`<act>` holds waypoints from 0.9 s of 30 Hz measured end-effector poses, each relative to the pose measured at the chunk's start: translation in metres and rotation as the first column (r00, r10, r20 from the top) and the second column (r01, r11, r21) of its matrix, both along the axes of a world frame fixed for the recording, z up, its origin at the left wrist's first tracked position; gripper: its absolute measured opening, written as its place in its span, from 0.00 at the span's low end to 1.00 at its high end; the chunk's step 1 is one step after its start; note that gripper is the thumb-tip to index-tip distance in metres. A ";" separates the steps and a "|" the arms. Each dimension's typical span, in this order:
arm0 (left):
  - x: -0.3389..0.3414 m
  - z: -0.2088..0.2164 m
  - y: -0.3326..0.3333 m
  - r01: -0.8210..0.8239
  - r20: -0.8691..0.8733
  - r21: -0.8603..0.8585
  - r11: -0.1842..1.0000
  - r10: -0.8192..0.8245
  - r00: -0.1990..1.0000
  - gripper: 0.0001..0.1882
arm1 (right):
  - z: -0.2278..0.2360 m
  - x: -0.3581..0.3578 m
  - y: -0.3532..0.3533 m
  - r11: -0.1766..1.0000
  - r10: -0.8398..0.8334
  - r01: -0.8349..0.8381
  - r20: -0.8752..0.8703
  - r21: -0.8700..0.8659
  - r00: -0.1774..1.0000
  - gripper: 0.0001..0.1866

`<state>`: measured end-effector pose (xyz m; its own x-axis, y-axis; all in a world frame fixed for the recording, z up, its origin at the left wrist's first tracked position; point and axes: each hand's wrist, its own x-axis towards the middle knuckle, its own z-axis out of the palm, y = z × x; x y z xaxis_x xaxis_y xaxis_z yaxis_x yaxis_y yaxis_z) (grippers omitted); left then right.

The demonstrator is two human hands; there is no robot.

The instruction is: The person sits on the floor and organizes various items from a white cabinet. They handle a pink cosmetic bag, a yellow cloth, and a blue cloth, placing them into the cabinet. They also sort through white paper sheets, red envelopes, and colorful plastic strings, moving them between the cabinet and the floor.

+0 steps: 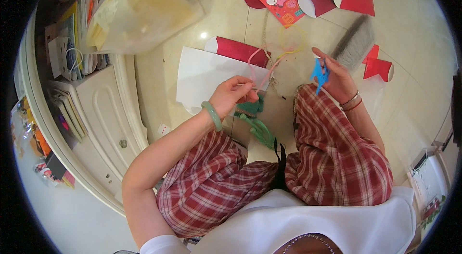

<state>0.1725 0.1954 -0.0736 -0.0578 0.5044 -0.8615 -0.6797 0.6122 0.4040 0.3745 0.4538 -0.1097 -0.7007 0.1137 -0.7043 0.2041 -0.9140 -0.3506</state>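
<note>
My left hand (235, 94), with a green bangle at its wrist, pinches a thin pink cord (273, 70) between thumb and fingertips. The cord loops up and right over a white sheet (192, 78) and a dark red envelope (231, 48) on the floor. In my right hand (339, 80), at the right knee, is a small flat blue star-like piece (318, 74), held by the fingers. A thin yellow loop (292, 38) lies beyond the cord's end. Below my left hand are a dark green piece (250, 106) and a crumpled light green bundle (260, 130).
Several red envelopes (353, 0) lie at the far side, one with cartoon prints. A grey fuzzy block (355, 42) is beyond my right hand, near small red pieces (378, 69). At left stand a white cabinet (115, 124) and a translucent bag (144, 13) with yellow contents.
</note>
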 end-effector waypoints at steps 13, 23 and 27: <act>-0.018 -0.013 -0.039 -0.263 0.085 -0.115 0.958 0.273 0.958 0.27 | -0.023 -0.015 -0.050 0.950 0.269 -0.279 0.091 0.139 0.959 0.14; -0.027 -0.002 -0.049 -0.304 0.068 -0.102 0.947 0.312 0.948 0.32 | -0.013 -0.095 -0.093 0.324 0.777 -0.637 0.187 0.699 0.601 0.38; -0.033 0.016 -0.037 -0.325 0.097 -0.011 0.946 0.325 0.941 0.27 | -0.014 -0.125 -0.110 0.171 0.894 -0.565 0.113 0.807 0.433 0.37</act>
<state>0.1393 0.1581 -0.0573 -0.1363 0.4768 -0.8684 -0.8770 0.3496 0.3296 0.2490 0.3442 -0.1241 -0.8622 -0.3163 -0.3956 0.3585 0.1707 -0.9178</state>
